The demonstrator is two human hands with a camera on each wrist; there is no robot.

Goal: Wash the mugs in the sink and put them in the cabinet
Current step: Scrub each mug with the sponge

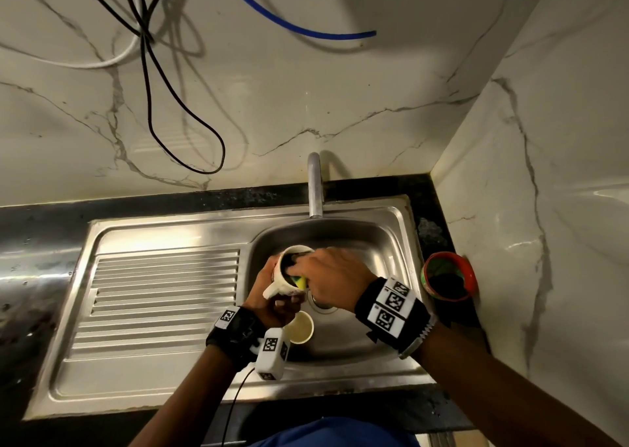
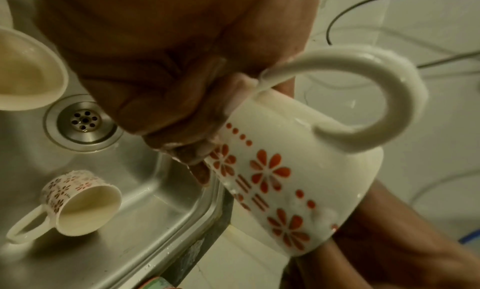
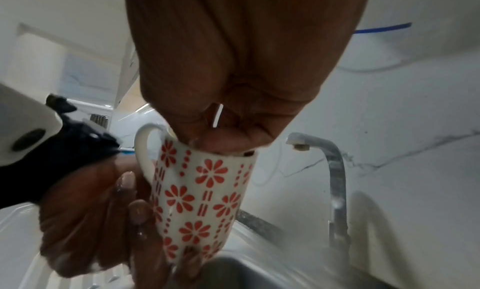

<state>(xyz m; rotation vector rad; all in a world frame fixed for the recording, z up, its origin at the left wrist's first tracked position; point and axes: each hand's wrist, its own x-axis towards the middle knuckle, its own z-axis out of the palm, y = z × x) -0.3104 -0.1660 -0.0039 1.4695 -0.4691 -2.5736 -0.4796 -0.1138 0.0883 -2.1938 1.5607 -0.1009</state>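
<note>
A white mug with red flowers point(image 1: 284, 278) point(image 2: 298, 170) point(image 3: 202, 190) is held tilted over the sink basin point(image 1: 374, 242). My left hand point(image 1: 272, 300) point(image 2: 168, 92) grips its base and side, handle pointing toward me. My right hand point(image 1: 326, 273) point(image 3: 233, 88) has its fingers pushed into the mug's mouth, holding a yellow-green sponge point(image 1: 300, 280). The mug is wet and soapy. A second mug point(image 1: 299, 327) point(image 2: 26, 71) stands in the basin near the drain point(image 2: 83, 122). A third flowered mug point(image 2: 78, 203) lies on its side on the basin floor.
The faucet point(image 1: 315, 187) point(image 3: 335, 170) stands at the back of the basin with no water running. A ribbed drainboard point(image 1: 163, 303) lies to the left. A red-rimmed round container point(image 1: 449, 276) sits on the dark counter at the right corner. Cables point(image 1: 149, 89) hang on the marble wall.
</note>
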